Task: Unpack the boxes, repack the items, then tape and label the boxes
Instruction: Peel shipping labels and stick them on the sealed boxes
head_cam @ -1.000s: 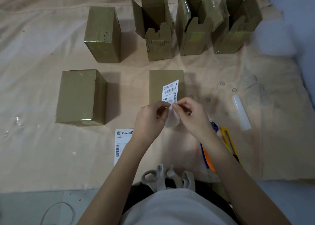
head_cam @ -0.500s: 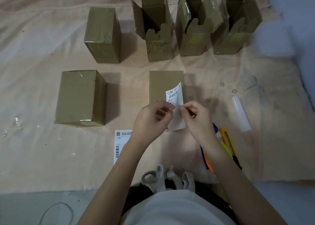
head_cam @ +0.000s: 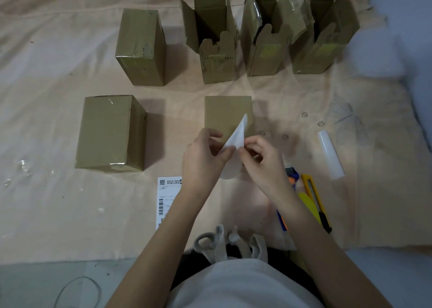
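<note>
Fingers (head_cam: 225,154) of both hands pinching label (head_cam: 236,134) corners above closed box (head_cam: 228,111) edge.

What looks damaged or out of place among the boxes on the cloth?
The open box in the back row has a torn, ragged front flap, unlike the smooth sealed box beside it. Small clear scraps, perhaps tape, lie loose on the cloth at the left. Nothing has spilled.

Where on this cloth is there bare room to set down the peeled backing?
Bare cloth lies left of the near sealed box. Another patch sits between the white tube and the open boxes. It is crowded by the yellow knife.
</note>
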`<state>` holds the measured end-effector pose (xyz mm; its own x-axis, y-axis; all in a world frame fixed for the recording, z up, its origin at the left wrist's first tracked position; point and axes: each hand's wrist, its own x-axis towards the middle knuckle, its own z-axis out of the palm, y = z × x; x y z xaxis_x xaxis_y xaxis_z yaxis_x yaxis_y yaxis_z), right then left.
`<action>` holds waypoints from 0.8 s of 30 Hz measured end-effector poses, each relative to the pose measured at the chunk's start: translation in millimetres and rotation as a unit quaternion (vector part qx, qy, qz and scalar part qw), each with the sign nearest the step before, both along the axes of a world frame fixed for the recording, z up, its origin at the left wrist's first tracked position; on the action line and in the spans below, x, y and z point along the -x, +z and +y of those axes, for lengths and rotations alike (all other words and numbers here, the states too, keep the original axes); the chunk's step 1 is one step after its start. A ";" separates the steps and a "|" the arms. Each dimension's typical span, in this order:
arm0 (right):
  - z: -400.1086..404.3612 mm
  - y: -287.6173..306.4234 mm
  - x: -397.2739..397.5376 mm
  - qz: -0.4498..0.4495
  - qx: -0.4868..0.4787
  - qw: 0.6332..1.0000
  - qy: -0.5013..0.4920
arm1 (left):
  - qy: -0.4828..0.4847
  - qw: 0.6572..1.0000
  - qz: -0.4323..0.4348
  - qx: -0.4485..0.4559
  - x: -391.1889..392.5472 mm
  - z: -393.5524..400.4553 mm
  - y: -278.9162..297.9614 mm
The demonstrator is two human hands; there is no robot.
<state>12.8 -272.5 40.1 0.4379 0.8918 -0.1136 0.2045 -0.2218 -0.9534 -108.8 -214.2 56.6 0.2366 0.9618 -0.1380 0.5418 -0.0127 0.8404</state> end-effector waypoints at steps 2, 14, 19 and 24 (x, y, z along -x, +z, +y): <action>1.0 0.6 1.8 0.013 0.000 1.000 0.004 | -0.018 1.000 0.010 -0.006 0.1 -0.5 -2.5; -0.6 -2.6 -12.5 -0.011 0.017 0.999 -0.046 | 0.013 1.000 0.018 0.000 4.9 3.2 -1.1; -4.1 -2.2 -24.0 -0.011 0.023 0.997 -0.067 | 0.038 0.999 0.012 0.010 8.5 6.9 2.0; -8.8 -3.6 -37.6 -0.014 0.036 0.996 -0.084 | 0.043 0.999 0.003 0.012 8.7 8.1 4.5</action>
